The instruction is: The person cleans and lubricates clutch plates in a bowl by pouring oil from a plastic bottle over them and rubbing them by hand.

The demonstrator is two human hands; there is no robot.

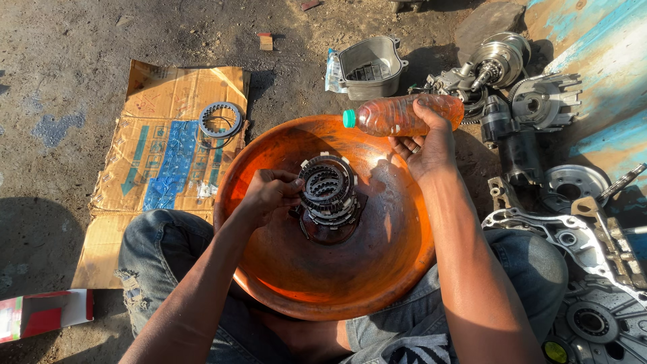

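Nearest to me, I note my knees in torn blue jeans flanking a large orange basin that rests between them. In the basin's centre stands a stack of toothed clutch plates on a dark hub, upright and wet with fluid. My left hand is closed on the left edge of that stack, fingers gripping the plates. My right hand is wrapped around a clear plastic bottle of reddish liquid, held on its side above the basin's far rim, green cap pointing left and fitted.

To my right I record bare aluminium engine casings lying on the ground, touching one another. To my left lies a flattened cardboard sheet, with a single ring-shaped clutch plate on its far corner.

Beyond the basin I see a grey metal cover lying open side up, and further right a cluster of engine parts with a shaft, against a blue painted wall.
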